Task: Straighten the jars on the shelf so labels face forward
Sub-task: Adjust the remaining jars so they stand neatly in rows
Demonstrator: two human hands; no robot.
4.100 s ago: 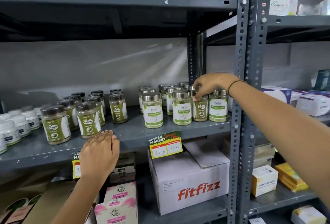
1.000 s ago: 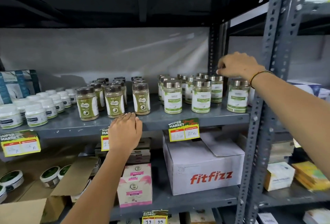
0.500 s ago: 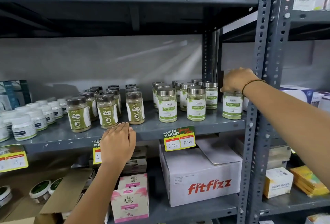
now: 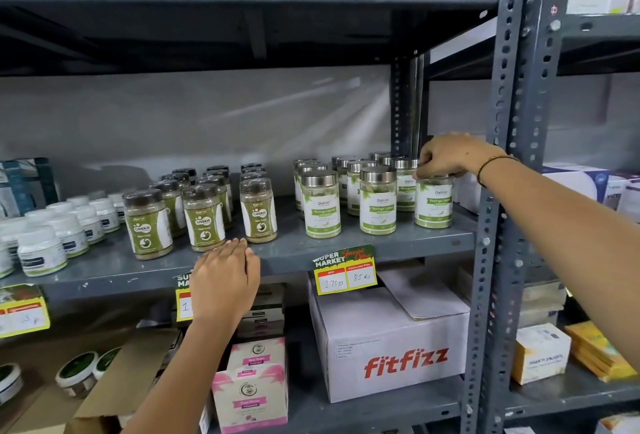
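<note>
Several steel-lidded Moringa Leaves jars (image 4: 321, 207) stand in rows on the grey shelf (image 4: 294, 250), their white-green labels toward me. My right hand (image 4: 446, 156) is closed over the lid of the rightmost front Moringa jar (image 4: 433, 205), next to the upright post. Left of that group stand several dark-lidded Gaska jars (image 4: 259, 214) with green labels; the front ones are turned slightly aside. My left hand (image 4: 225, 281) rests flat on the shelf's front edge below the Gaska jars, holding nothing.
White tubs (image 4: 41, 250) fill the shelf's left end. A perforated steel post (image 4: 509, 191) rises beside my right wrist. Below sit a fitfizz carton (image 4: 391, 347), pink boxes (image 4: 251, 395) and an open cardboard box (image 4: 114, 385). Price tags (image 4: 344, 272) hang off the shelf edge.
My right hand moved from a jar in the back rows to the lid of the rightmost front Moringa jar. My left hand stayed on the shelf edge. The camera shifted.
</note>
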